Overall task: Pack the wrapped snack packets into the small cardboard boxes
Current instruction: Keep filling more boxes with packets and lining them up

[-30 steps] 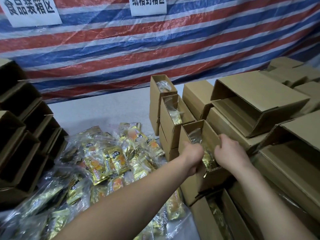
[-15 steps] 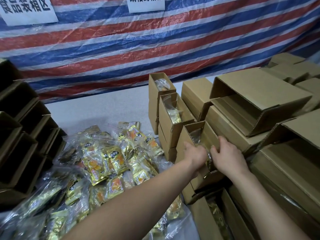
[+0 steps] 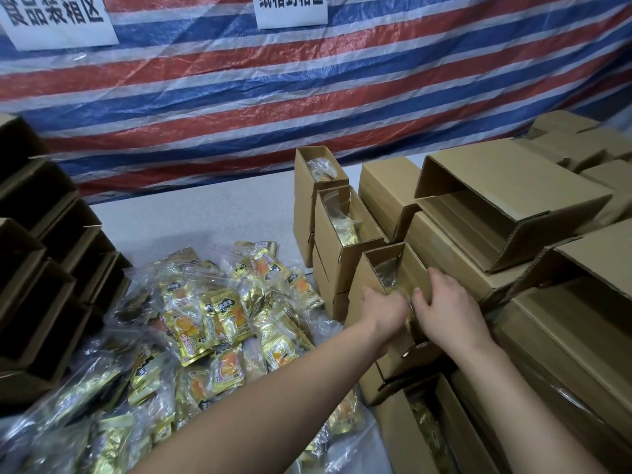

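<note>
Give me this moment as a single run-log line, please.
step: packing | left hand: in box | right hand: on packets inside | pile: unpacked, left

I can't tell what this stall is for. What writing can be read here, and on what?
"食品装箱区", top cut off: left white sign on the striped tarp.
"纸箱封箱区", top cut off: middle white sign.
Snack packets: black label print, too blurred to read.
Cardboard boxes: no readable print.

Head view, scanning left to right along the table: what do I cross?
Dark empty boxes → snack packet pile → left hand → right hand → big open carton.
</note>
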Demonstrator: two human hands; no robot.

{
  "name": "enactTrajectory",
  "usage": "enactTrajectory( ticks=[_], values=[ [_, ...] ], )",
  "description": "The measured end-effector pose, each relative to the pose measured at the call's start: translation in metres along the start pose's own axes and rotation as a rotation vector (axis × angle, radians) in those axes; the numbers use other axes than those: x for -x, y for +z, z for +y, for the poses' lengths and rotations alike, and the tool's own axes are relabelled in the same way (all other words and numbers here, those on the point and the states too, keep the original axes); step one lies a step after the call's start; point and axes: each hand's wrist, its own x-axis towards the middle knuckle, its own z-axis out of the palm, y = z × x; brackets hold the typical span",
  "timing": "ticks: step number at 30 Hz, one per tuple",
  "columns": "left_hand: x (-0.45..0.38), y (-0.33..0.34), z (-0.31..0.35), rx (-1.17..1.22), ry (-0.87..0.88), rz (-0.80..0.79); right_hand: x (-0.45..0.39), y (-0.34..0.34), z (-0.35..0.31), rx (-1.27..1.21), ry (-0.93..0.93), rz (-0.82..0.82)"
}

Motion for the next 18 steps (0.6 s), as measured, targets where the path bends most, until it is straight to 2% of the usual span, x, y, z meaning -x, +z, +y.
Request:
enactTrajectory(
  ticks=[10, 14, 18],
  values=[
    [0.021, -0.065, 0.023, -0.028, 0.188, 0.064, -0.011, -0.007, -0.040, -0.040, -0.176, 0.087],
    [0.032, -0.104, 0.024, -0.119, 0.292, 0.132, -0.011, 0.005, -0.075, -0.052, -0.242, 0.074],
    [0.046, -0.148, 0.015, -0.149, 0.345, 0.195, -0.008, 0.027, -0.112, -0.038, -0.273, -0.027]
  ],
)
